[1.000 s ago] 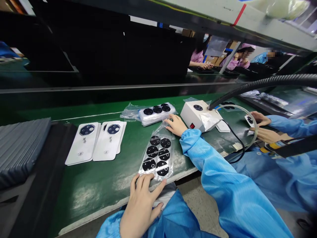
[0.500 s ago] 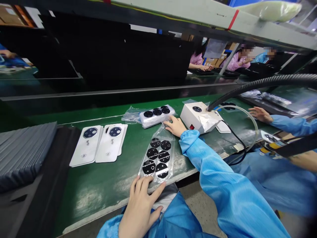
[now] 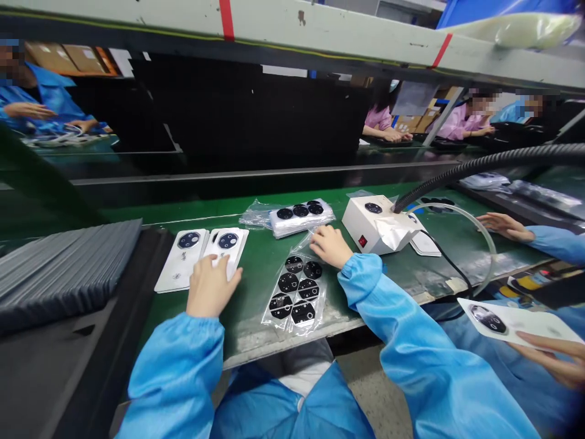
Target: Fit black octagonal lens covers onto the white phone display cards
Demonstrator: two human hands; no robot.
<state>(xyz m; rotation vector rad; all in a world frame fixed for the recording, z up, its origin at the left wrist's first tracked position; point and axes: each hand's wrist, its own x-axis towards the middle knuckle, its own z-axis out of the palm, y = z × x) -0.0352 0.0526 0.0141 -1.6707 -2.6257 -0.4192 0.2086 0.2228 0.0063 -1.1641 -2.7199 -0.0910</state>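
My left hand [image 3: 209, 286] lies flat, fingers stretched, on the near end of a white phone back cover [image 3: 225, 250] at the right of two small stacks [image 3: 181, 259] on the green belt. My right hand [image 3: 329, 245] rests with curled fingers on the far end of a clear film sheet [image 3: 296, 289] carrying several black round lens pieces. Just beyond it lies a bagged pack of white covers [image 3: 297, 217].
A white box with a red switch [image 3: 375, 224] and a black corrugated hose [image 3: 479, 163] stands to the right. A co-worker's hand [image 3: 555, 360] holds a white cover at right. Grey stacked trays [image 3: 59, 268] lie at left. Other workers sit across the line.
My left hand left the near edge of the film sheet and moved left and forward onto the white cover stack. The co-worker's hand came down holding a cover. The view shifted left.
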